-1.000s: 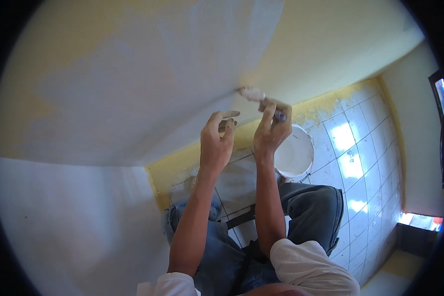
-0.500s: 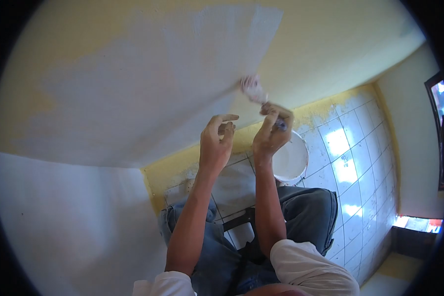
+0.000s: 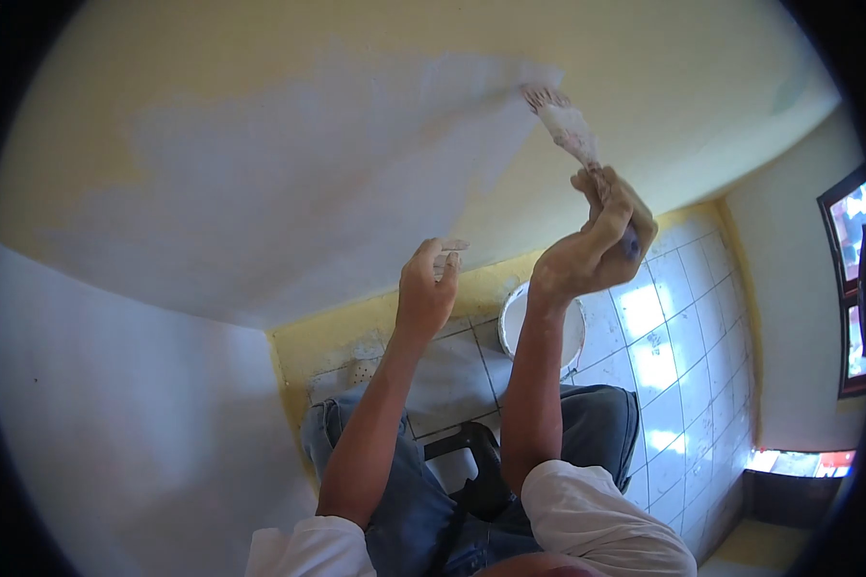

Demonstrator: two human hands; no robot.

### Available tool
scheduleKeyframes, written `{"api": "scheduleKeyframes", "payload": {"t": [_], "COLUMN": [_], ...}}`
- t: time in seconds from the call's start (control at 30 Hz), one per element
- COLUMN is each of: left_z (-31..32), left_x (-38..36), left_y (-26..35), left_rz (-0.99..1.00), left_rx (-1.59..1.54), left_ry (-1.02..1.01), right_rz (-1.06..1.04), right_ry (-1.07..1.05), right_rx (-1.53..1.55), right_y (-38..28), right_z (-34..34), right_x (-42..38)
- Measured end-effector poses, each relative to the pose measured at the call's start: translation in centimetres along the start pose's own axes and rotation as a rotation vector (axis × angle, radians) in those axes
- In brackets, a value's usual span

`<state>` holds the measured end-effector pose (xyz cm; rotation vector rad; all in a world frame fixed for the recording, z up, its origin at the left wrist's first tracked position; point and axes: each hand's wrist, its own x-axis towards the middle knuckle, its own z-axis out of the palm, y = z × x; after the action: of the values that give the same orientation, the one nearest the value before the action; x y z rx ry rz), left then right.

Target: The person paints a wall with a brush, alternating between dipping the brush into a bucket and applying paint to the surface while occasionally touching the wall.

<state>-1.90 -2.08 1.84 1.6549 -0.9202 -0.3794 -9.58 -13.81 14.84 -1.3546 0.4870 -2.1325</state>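
Note:
My right hand (image 3: 597,240) grips the handle of a paintbrush (image 3: 563,125) and holds it up against the wall. The brush's bristle tip touches the upper right corner of a pale grey-white painted patch (image 3: 337,173) on the yellow wall (image 3: 683,87). My left hand (image 3: 428,284) is raised in front of the wall below the patch, fingers loosely curled, holding nothing. A white paint bucket (image 3: 515,322) stands on the tiled floor beneath my right wrist, partly hidden by the arm.
I sit with knees in blue jeans (image 3: 606,433) over a dark stool (image 3: 471,462). A white wall (image 3: 115,413) fills the left. White floor tiles (image 3: 674,337) run to the right, with a window (image 3: 852,279) on the far right wall.
My right hand has swung the brush upward and to the right along the patch's edge. The left hand has stayed nearly where it was. The view has shifted slightly.

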Motion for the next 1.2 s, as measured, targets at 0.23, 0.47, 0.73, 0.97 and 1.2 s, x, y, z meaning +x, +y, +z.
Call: {"api": "scheduleKeyframes", "payload": {"t": [0.23,0.47,0.73,0.97,1.2], "left_z": [-0.4,-1.0,-0.1,2.0,4.5], "left_x": [-0.5,-0.1,0.2,0.0,-0.1], "left_y": [1.3,1.0,0.5,-1.2,-1.4], "left_rz": [-0.108,-0.067,-0.013,-0.022,-0.053], "left_rx": [-0.1,-0.093,-0.039,-0.051,0.046], "left_ry": [-0.016,0.017,0.024,0.037,-0.053], "right_rz": [0.253,0.355,0.121,0.431,0.642], "right_ry": [-0.256,-0.232,0.007,-0.247,-0.255], "right_rx": [-0.324,-0.274,0.084,-0.31,-0.618], "right_y": [6.3,7.4,2.1,9.1,12.1], "right_z": [-7.0,-6.0,-2.7,-10.6,-22.2], "right_x": [-11.4,-11.8,-6.0,-15.7,-15.6]}}
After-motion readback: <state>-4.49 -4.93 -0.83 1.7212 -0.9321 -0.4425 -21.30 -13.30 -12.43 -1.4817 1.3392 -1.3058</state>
